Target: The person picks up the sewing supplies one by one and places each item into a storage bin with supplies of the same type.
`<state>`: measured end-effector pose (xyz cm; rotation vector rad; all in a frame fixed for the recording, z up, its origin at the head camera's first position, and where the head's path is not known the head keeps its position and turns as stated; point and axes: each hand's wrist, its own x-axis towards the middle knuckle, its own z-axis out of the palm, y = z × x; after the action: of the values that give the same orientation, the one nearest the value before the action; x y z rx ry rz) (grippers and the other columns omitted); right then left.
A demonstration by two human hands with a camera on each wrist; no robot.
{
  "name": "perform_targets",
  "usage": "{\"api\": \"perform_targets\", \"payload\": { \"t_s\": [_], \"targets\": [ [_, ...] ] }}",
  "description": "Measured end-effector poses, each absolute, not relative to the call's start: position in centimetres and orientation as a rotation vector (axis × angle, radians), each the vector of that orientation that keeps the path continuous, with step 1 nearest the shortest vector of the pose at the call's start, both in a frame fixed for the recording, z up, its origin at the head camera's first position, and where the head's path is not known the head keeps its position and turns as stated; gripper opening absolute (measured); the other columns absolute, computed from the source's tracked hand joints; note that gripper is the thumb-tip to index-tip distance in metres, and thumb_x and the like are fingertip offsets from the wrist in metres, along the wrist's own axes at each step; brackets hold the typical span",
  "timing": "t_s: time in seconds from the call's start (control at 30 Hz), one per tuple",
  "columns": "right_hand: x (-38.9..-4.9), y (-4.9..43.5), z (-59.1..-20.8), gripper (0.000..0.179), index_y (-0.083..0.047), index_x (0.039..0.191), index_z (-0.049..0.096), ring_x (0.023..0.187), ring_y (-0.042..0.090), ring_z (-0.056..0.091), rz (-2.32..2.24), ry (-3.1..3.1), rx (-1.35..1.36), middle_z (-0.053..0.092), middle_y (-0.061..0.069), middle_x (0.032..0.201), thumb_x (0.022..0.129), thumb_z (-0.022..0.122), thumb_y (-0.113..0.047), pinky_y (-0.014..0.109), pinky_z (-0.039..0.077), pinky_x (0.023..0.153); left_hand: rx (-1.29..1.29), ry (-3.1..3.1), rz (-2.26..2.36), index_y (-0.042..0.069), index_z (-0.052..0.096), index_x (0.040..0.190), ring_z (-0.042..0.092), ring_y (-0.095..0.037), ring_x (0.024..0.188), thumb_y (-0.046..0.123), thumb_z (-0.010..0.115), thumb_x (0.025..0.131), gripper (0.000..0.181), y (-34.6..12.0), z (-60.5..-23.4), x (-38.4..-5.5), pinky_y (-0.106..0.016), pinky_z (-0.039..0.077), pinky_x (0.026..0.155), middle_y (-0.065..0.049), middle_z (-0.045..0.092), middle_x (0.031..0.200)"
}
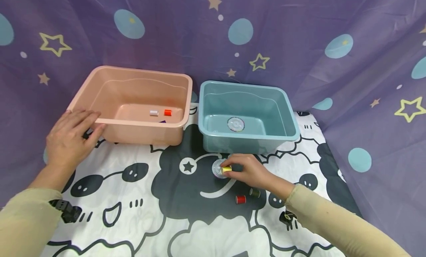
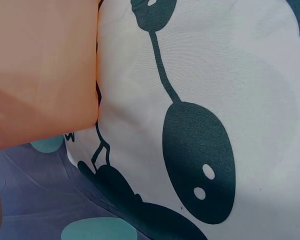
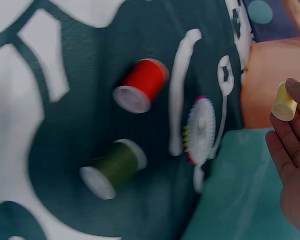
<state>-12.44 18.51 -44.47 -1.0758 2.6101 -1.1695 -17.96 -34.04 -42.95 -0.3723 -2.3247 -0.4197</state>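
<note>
Between thumb and fingers, my right hand [image 1: 249,170] pinches a spool of yellow thread [image 3: 284,103]. In the head view this hand overlaps a round wheel of pearl-headed pins [image 1: 217,168] on the cloth. A red thread spool [image 3: 141,85] and a dark green one [image 3: 115,167] lie on their sides nearer the body. My left hand [image 1: 71,137] rests on the front left rim of the peach bin [image 1: 143,123], fingers over the edge. That bin holds a white spool [image 1: 154,112], an orange-red spool [image 1: 168,112] and a partly hidden dark blue item [image 1: 162,121].
A teal bin [image 1: 249,137] stands right of the peach one, with another pin wheel [image 1: 236,124] on its floor. Both bins sit on a sheep-print cloth [image 1: 133,216]. Behind and to the right hangs a purple curtain [image 1: 286,13] with stars.
</note>
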Motion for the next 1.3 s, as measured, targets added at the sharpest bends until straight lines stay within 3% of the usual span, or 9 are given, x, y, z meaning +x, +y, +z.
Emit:
{"api": "perform_targets", "payload": {
  "t_s": [0.23,0.7,0.87,1.13,1.3],
  "targets": [
    [-13.5,16.5,-41.8,0.028,-0.012,0.119,0.081,0.108,0.012,0.073,-1.210,2.564,-1.141,0.079,-0.004,0.116,0.091,0.086,-0.010,0.030,0.061,0.088,-0.378,-2.314,-0.426,0.009,0.075,0.128,0.064,-0.047,0.123,0.074,0.041,0.104,0.078,-34.0,-43.1,-18.0,-0.046,0.033,0.128,-0.022,0.074,0.125],
    [-17.1,12.8,-35.9,0.028,-0.008,0.118,0.081,0.104,0.010,0.074,-1.217,2.558,-1.335,0.080,-0.001,0.112,0.091,0.087,-0.012,0.035,0.061,0.088,-0.405,-2.296,-0.403,0.009,0.075,0.129,0.065,-0.046,0.124,0.071,0.043,0.105,0.074,-34.1,-43.2,-18.1,-0.048,0.034,0.128,-0.022,0.074,0.124],
    [-18.5,11.5,-34.1,0.027,-0.009,0.119,0.081,0.102,0.008,0.074,-1.193,2.587,-1.327,0.080,-0.002,0.112,0.092,0.086,-0.013,0.032,0.059,0.086,-0.409,-2.285,-0.408,0.009,0.075,0.129,0.065,-0.046,0.123,0.070,0.045,0.105,0.073,-34.1,-43.2,-18.1,-0.048,0.034,0.128,-0.022,0.075,0.123],
    [-21.0,9.9,-31.7,0.029,-0.005,0.121,0.080,0.105,0.015,0.075,-1.190,2.582,-1.298,0.080,0.005,0.114,0.093,0.085,-0.010,0.036,0.060,0.096,-0.405,-2.286,-0.404,0.009,0.075,0.130,0.065,-0.047,0.123,0.071,0.043,0.105,0.074,-34.1,-43.2,-18.1,-0.048,0.034,0.128,-0.023,0.074,0.124],
    [-22.5,8.5,-30.3,0.029,-0.005,0.121,0.080,0.105,0.015,0.074,-1.148,2.589,-1.266,0.081,0.004,0.113,0.093,0.085,-0.012,0.029,0.057,0.099,-0.402,-2.287,-0.407,0.009,0.075,0.130,0.065,-0.047,0.124,0.071,0.043,0.105,0.074,-34.2,-43.2,-18.1,-0.048,0.034,0.128,-0.023,0.074,0.125]
  ]
}}
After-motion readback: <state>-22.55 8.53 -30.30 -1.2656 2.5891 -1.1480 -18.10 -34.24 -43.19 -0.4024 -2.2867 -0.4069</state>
